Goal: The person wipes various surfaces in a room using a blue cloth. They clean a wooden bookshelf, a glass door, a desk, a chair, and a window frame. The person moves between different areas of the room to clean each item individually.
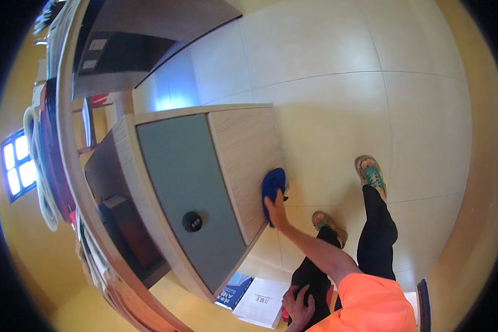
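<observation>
A small cabinet has a grey-blue door with a black round knob, beside a pale wood-grain panel. Against the lower outer edge of that panel, my right hand presses a bunched dark blue cloth. Its arm reaches across from the orange sleeve, and the fingers are partly hidden by the cloth. Resting on my black-trousered left leg is my left hand, its fingers somewhat spread and nothing in it.
Below the cabinet lie a white book or paper stack and a blue-covered book. A long wooden edge crosses the left side, with piled items beyond it. Dark-fronted furniture stands at upper left. My sandalled feet are on the tiled floor.
</observation>
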A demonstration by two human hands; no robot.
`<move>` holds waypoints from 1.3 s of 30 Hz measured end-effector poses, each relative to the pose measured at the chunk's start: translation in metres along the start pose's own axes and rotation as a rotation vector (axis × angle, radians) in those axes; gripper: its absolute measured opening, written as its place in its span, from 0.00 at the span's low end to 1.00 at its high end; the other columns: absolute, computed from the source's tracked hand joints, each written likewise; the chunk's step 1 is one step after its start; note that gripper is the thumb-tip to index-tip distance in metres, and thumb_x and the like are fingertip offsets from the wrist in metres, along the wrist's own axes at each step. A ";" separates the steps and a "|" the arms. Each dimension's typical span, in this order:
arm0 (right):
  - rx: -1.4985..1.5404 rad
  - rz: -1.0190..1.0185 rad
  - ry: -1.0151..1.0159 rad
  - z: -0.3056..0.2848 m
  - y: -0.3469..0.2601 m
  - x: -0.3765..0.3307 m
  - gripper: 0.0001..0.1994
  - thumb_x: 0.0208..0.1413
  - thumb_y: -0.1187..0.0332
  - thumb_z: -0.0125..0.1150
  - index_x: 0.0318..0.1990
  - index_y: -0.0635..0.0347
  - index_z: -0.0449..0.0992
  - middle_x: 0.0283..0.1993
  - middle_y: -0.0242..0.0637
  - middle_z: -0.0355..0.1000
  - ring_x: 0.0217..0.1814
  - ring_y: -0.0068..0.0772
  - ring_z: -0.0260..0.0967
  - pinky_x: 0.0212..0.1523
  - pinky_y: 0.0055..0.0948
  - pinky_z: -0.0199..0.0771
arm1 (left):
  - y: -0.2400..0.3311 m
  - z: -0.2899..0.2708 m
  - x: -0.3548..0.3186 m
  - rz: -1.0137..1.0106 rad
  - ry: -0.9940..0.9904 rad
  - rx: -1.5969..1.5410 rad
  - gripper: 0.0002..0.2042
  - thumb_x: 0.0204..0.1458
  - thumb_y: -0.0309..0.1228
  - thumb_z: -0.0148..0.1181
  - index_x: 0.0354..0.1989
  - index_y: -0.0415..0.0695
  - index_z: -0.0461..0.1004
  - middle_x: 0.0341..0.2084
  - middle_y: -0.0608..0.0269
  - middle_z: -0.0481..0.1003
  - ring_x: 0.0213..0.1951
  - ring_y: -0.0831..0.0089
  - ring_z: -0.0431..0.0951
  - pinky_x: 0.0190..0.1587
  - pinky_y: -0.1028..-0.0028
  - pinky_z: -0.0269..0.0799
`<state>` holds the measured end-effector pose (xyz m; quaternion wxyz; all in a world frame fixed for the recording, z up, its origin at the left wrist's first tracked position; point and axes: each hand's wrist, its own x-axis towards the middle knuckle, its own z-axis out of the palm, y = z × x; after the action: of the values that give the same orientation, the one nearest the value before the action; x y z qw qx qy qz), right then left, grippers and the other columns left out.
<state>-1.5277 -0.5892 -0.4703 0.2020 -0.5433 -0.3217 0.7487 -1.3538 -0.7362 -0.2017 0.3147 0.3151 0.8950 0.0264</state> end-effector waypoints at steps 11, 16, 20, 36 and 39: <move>0.042 -0.251 0.029 -0.012 -0.113 0.262 0.36 0.56 0.52 0.54 0.62 0.74 0.54 0.65 0.58 0.55 0.68 0.52 0.50 0.67 0.37 0.47 | 0.032 0.007 0.053 -0.076 0.062 -0.058 0.17 0.44 0.32 0.63 0.46 0.50 0.75 0.49 0.45 0.65 0.51 0.47 0.65 0.53 0.56 0.65; -0.139 0.199 0.026 -0.032 -0.007 0.125 0.38 0.57 0.49 0.52 0.67 0.66 0.48 0.65 0.51 0.57 0.65 0.45 0.55 0.64 0.38 0.53 | 0.057 -0.011 0.067 -0.004 -0.030 0.001 0.18 0.43 0.31 0.63 0.46 0.53 0.74 0.50 0.48 0.65 0.53 0.50 0.64 0.55 0.55 0.64; 0.641 0.822 -0.220 -0.067 -0.089 0.006 0.16 0.57 0.67 0.53 0.51 0.64 0.69 0.45 0.41 0.73 0.45 0.39 0.71 0.49 0.39 0.73 | 0.103 -0.044 0.040 -0.025 -0.117 -0.111 0.17 0.43 0.30 0.62 0.45 0.52 0.75 0.50 0.47 0.67 0.54 0.50 0.65 0.56 0.57 0.64; -0.696 -0.928 -0.049 -0.022 -0.790 0.214 0.26 0.52 0.58 0.57 0.60 0.51 0.65 0.64 0.44 0.59 0.61 0.55 0.57 0.62 0.44 0.57 | 0.288 -0.210 0.248 -0.254 0.000 -1.157 0.10 0.54 0.26 0.54 0.43 0.38 0.76 0.34 0.60 0.78 0.36 0.75 0.78 0.39 0.78 0.72; -0.964 -1.087 0.013 0.026 -0.860 0.274 0.24 0.49 0.60 0.58 0.56 0.48 0.68 0.63 0.41 0.60 0.57 0.58 0.59 0.55 0.53 0.62 | 0.324 -0.219 0.326 -0.320 -0.070 -1.215 0.11 0.54 0.26 0.53 0.44 0.37 0.75 0.34 0.58 0.78 0.36 0.74 0.78 0.41 0.78 0.72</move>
<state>-1.6826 0.1942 -0.0494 0.2855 -0.3400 -0.8391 0.3144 -1.5002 -0.2539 -0.1251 0.4668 -0.0571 0.7455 0.4723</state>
